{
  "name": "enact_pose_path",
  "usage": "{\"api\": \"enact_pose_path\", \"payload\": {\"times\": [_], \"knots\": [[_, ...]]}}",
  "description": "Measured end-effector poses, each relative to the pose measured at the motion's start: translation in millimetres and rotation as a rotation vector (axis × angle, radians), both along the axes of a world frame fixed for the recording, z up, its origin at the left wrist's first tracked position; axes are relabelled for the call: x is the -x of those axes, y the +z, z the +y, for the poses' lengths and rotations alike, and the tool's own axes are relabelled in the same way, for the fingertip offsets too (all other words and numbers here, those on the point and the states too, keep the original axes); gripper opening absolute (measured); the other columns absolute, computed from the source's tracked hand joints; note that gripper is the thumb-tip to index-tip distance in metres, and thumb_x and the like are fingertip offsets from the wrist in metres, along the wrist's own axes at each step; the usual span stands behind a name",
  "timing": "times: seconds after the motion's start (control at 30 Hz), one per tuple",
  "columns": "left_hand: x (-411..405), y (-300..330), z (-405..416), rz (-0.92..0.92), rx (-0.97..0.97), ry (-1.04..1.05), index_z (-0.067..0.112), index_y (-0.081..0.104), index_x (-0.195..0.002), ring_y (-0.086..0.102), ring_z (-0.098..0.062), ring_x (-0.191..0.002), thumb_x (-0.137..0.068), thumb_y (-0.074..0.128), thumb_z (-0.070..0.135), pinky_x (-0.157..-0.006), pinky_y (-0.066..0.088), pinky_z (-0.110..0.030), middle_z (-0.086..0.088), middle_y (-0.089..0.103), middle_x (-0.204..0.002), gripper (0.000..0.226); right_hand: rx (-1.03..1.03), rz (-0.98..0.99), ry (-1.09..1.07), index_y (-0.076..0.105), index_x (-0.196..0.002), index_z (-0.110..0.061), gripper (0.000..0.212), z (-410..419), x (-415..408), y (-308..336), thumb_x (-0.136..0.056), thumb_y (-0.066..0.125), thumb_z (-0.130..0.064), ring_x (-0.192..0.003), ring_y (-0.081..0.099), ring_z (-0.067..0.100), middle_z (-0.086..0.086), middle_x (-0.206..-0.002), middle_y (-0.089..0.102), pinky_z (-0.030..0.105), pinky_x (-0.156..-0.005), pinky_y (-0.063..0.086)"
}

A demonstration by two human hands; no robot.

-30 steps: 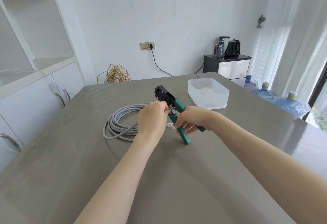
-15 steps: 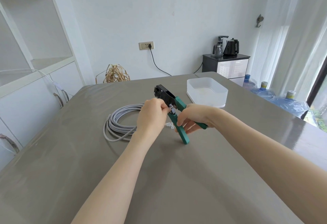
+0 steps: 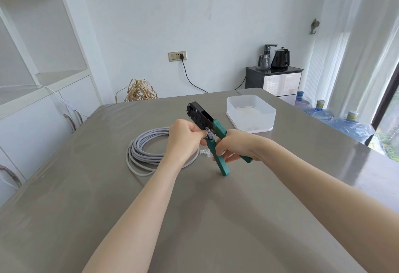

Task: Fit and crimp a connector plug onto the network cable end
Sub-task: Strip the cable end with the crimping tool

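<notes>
A grey network cable (image 3: pixel 146 150) lies coiled on the table, left of centre. My left hand (image 3: pixel 184 137) is closed around the cable's end and holds it against the side of the crimping tool (image 3: pixel 201 117), which has a black head and green handles. My right hand (image 3: pixel 232 144) grips the green handles, which stand spread apart, one handle tip resting on the table. A clear connector plug (image 3: pixel 205 152) lies loose on the table just below my left hand. The cable tip itself is hidden by my fingers.
A white translucent plastic box (image 3: pixel 251 114) stands on the grey table (image 3: pixel 194 218) behind and right of the tool. White shelving runs along the left. A black cabinet with kettles and several water bottles are off the table's far right.
Both hands and the tool stay in nearly the same place. My left hand has shifted slightly at the tool's side; the handles remain apart.
</notes>
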State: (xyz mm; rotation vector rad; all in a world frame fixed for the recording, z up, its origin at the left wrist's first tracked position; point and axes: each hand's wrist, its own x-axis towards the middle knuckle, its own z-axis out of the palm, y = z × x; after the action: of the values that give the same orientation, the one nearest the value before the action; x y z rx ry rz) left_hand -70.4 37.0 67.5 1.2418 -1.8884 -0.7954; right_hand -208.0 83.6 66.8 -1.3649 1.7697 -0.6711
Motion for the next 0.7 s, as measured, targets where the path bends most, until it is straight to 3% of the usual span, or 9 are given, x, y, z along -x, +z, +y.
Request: {"api": "enact_pose_path", "payload": {"times": [0.1,0.23,0.33,0.47,0.53,0.7], "knots": [[-1.8,0.8,1.0,0.009,-0.053,-0.004,0.014,0.061,-0.047,0.047,-0.002,-0.039,-0.082,0.067,0.018,-0.041,0.032,-0.011,0.014,0.046,-0.028,0.035,0.011,0.008,0.002,0.057,-0.083,-0.007,0.006,0.1,-1.3,-0.2,-0.081,0.052,-0.003,-0.101,0.067,0.028,0.011,-0.091,0.071,0.041,-0.096,0.051],[-4.0,1.8,-0.8,0.047,-0.112,0.005,0.012,0.063,-0.047,0.047,-0.013,-0.052,-0.079,0.069,0.018,-0.052,0.034,-0.025,0.009,0.052,-0.036,0.033,0.045,0.039,-0.014,0.055,-0.084,-0.006,0.006,-2.6,-4.6,-4.0,-0.081,0.051,-0.002,-0.087,0.067,0.023,0.013,-0.092,0.072,0.039,-0.093,0.053],[-5.1,0.8,-1.4,0.064,-0.114,0.001,0.011,0.064,-0.048,0.048,-0.019,-0.057,-0.078,0.069,0.017,-0.057,0.039,-0.027,-0.007,0.06,-0.052,0.031,0.069,0.034,-0.029,0.054,-0.083,-0.007,0.005,-4.8,-6.0,-7.8,-0.083,0.053,-0.002,-0.076,0.067,0.018,0.009,-0.087,0.071,0.031,-0.084,0.056],[-3.8,1.4,-1.1,0.037,-0.116,0.009,0.014,0.061,-0.044,0.043,-0.014,-0.048,-0.078,0.069,0.017,-0.053,0.034,-0.025,0.008,0.047,-0.03,0.035,0.108,0.077,-0.057,0.057,-0.088,-0.007,0.007,-5.9,-4.9,-16.3,-0.083,0.06,-0.012,-0.069,0.065,0.014,0.003,-0.08,0.072,0.029,-0.076,0.054],[-3.7,1.6,-0.7,0.025,-0.112,0.011,0.014,0.061,-0.044,0.043,-0.013,-0.047,-0.078,0.068,0.017,-0.052,0.034,-0.024,0.009,0.046,-0.029,0.035,0.139,0.102,-0.089,0.058,-0.088,-0.008,0.015,-7.1,-6.4,-22.4,-0.083,0.064,-0.02,-0.063,0.061,0.011,0.0,-0.074,0.07,0.024,-0.064,0.049],[-6.2,-2.5,-4.6,0.054,-0.096,0.007,0.01,0.065,-0.049,0.045,-0.017,-0.051,-0.078,0.068,0.016,-0.054,0.037,-0.025,-0.005,0.059,-0.052,0.03,0.21,0.097,-0.144,0.052,-0.073,-0.013,0.02,-14.7,-13.3,-36.8,-0.084,0.064,-0.024,-0.051,0.055,0.008,-0.003,-0.059,0.061,0.017,-0.049,0.044]]}}
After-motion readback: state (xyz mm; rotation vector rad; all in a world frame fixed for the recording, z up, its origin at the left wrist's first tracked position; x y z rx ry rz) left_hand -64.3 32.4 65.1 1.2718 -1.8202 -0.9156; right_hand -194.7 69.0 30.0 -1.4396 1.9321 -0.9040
